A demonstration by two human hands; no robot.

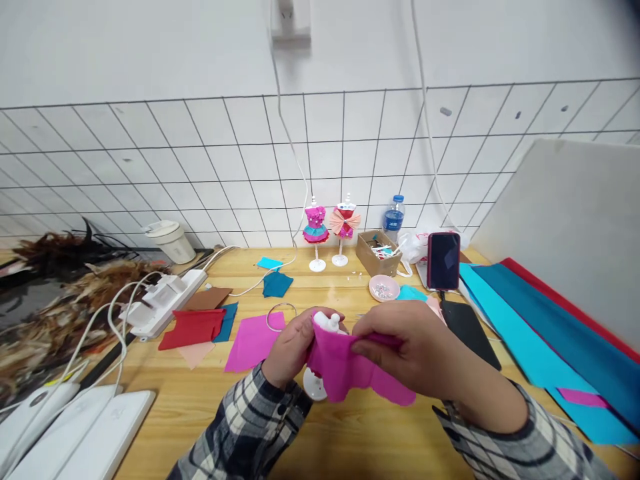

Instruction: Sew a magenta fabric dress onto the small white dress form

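A: So, what could go wrong w/ the pink cloth (345, 377)?
B: It's across the front of the white form (327, 323). R hand (413, 340) has its grip pinching the top edge; L hand (290, 343) curls its grip round form & cloth. If L slackens, cloth could slip; if R tugs too hard, form might twist.
A: Surface & room?
B: Wood surface (180, 400): red scrap (195, 330) etc. on the left, dish (373, 292) & box (369, 257) toward the back, phone (443, 261) right. Tiled wall (200, 160) behind, socket (287, 13) above.
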